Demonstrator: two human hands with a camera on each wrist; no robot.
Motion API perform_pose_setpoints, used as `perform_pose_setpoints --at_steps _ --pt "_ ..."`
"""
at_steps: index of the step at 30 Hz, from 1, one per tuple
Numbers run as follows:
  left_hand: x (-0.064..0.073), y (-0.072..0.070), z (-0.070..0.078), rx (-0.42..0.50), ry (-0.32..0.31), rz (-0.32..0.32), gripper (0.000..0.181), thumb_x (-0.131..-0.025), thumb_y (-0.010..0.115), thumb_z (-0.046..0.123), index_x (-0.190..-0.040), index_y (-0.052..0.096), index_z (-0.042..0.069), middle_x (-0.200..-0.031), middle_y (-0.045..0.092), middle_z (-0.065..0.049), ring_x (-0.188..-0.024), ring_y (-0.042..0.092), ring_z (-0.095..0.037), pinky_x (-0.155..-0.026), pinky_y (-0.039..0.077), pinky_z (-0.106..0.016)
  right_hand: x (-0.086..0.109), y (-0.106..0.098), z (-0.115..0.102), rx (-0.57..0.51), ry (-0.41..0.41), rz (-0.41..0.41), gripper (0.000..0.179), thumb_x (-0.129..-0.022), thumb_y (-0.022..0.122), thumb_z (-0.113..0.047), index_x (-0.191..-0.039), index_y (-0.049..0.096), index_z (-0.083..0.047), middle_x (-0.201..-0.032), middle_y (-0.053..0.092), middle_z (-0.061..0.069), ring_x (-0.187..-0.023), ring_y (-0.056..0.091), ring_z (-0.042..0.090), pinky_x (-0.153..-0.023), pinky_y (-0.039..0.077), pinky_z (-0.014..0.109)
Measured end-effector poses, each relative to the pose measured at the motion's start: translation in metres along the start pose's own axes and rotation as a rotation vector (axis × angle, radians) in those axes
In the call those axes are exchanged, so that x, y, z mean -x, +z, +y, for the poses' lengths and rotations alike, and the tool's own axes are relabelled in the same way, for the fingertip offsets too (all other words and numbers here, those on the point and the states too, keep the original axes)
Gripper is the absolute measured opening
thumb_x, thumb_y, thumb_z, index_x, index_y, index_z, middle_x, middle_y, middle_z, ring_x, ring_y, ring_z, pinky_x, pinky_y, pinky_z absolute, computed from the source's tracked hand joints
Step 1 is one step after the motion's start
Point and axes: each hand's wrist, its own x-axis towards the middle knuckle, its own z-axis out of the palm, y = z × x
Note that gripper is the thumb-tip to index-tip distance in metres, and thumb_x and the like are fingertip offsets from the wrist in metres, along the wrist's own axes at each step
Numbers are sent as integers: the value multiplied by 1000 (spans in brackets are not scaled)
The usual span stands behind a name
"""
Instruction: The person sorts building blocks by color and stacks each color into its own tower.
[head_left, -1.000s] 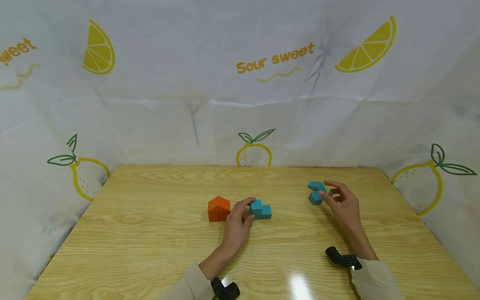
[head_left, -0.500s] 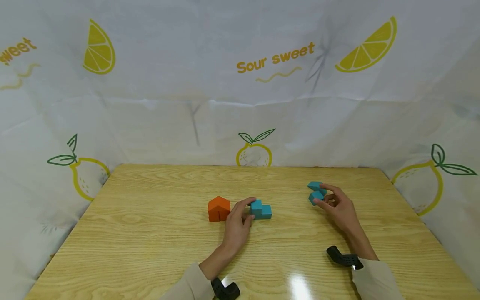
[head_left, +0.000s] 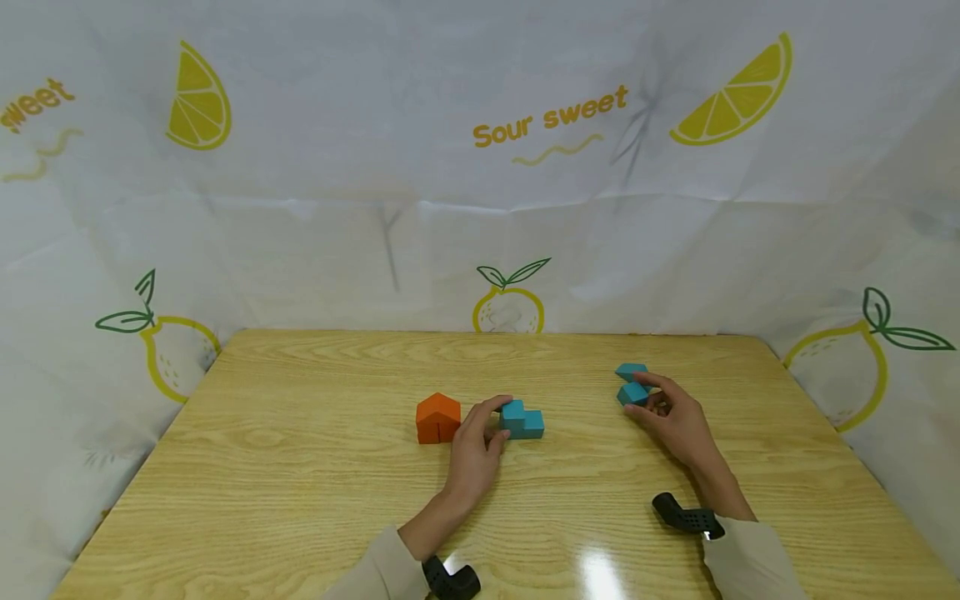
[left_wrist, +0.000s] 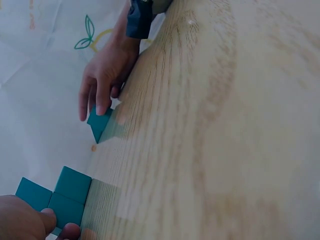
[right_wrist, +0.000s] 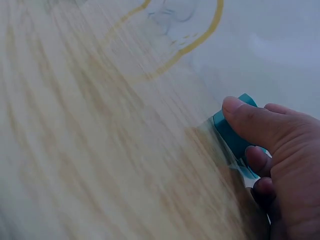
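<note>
In the head view my left hand holds a small step-shaped group of blue blocks between thumb and fingers, near the table's middle. The left wrist view shows these as square-faced blocks set against one another, the thumb on the lower one. Farther right, my right hand pinches a blue block by its near and far sides. Just behind it lies another blue block with a pointed end, partly covered by my fingers. The right wrist view has my thumb pressed along the blue block.
Left of my left hand stands a house-shaped group of orange blocks, close to the knuckles. All of it sits on a wood-grain table. A white sheet with lemon prints hangs behind and at both sides.
My right hand has shifted slightly left and its thumb and finger have closed on the nearer blue block. The left hand and its blocks have stayed put.
</note>
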Motion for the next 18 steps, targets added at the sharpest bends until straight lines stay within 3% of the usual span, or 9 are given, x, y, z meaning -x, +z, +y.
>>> perform_pose_setpoints --at_steps 4,10,18 --pt "0 0 1 -3 -12 -3 50 -87 64 -8 -131 55 13 -121 57 -4 -58 45 -7 -56 44 -23 0 0 0 5 4 0 53 -87 72 -14 -135 51 -5 -111 56 12 -78 52 12 -63 43 22" --pt "0 0 0 -11 -1 1 50 -86 65 -9 -131 56 12 -122 57 -4 -58 44 -9 -55 43 -23 -1 -1 0 41 14 0 49 -87 73 -16 -130 55 -4 -92 56 9 -74 53 12 -61 44 24" --pt "1 0 -1 -10 17 7 52 -85 66 -10 -131 55 13 -121 58 -6 -57 44 -9 -54 43 -23 -1 -1 0 53 16 -7 43 -86 72 -12 -126 58 -4 -95 59 10 -73 55 12 -61 47 25"
